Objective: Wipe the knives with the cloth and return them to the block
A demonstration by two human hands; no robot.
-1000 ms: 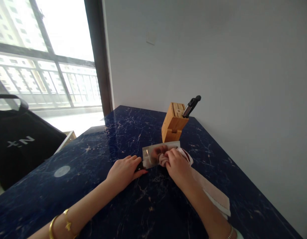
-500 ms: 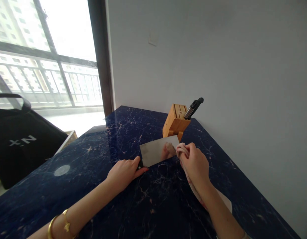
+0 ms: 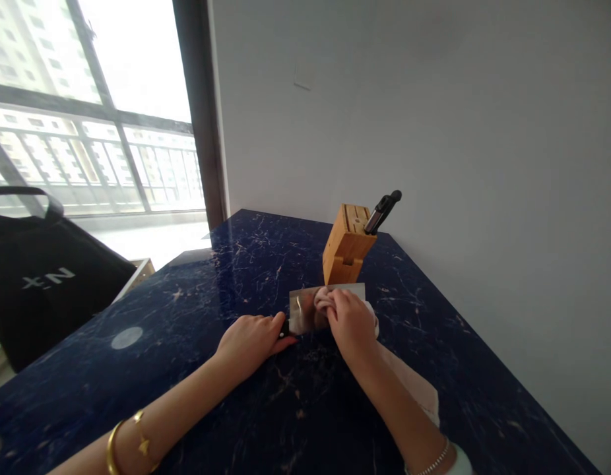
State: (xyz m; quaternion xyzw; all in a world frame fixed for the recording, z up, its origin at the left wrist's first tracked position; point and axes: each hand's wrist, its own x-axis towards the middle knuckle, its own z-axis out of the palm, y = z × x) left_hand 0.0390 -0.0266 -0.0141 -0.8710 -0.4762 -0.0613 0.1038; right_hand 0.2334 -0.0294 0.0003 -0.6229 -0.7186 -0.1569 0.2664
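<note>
Closest in, two forearms reach out over the dark blue marble counter (image 3: 187, 389) — gold bangles (image 3: 112, 448) on the left wrist, a thin beaded bracelet (image 3: 431, 463) on the right; under the right forearm a pale cloth (image 3: 414, 389) trails flat along the stone, its far end gathered up into the person's grip; the left hand (image 3: 251, 342) sits low on the counter, fingers curled round the black handle of a cleaver (image 3: 303, 313), only a sliver of that handle showing past the fingertips; just beside it the right hand (image 3: 352, 322) is clenched on the bunched end of the cloth and presses it onto the cleaver's broad steel blade, about mid-flat; the blade runs rightward from the left hand, its shiny face mirroring fingers and fabric — whether its edge rests on the counter cannot be told; just behind it stands a wooden knife block (image 3: 345, 247), tilted back, one black-handled knife (image 3: 382, 212) sticking out at its right; off to the left a pale round mark (image 3: 126, 338) on the stone, and past the counter's edge a black bag (image 3: 43, 284) with white lettering; at the back, a plain grey wall (image 3: 434, 132) and a bright window (image 3: 88, 119) with railings and buildings beyond
</note>
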